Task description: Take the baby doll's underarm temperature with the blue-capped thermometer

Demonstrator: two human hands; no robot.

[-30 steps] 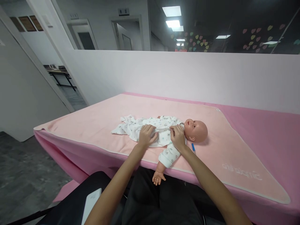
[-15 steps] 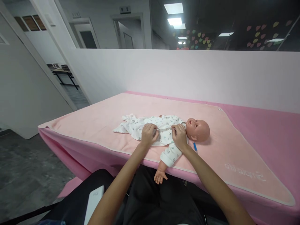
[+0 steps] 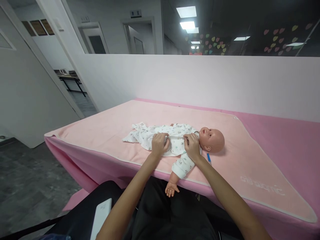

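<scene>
A baby doll [image 3: 212,140] lies on its back with its head to the right, dressed in a white printed baby outfit [image 3: 175,151]. My left hand [image 3: 159,144] is closed in a pinch at the outfit's middle. Up by the doll's chest and neck, my right hand [image 3: 192,145] pinches the cloth too. A thin white strip [image 3: 176,137] runs taut between both hands; whether it is the front edge or a tie, I cannot tell. One doll arm [image 3: 172,185] hangs over the near table edge, beneath my right forearm.
A peach blanket [image 3: 105,123] with a pale border covers the pink-draped table [image 3: 287,133]. Close to the doll's head lies a blue-capped slim object [image 3: 208,158]. A white device [image 3: 101,213] rests by my left thigh. Behind the table stands a white wall [image 3: 200,83].
The view has shifted slightly. Both hands keep their pinches on the outfit, almost unmoved, and the doll lies as before.
</scene>
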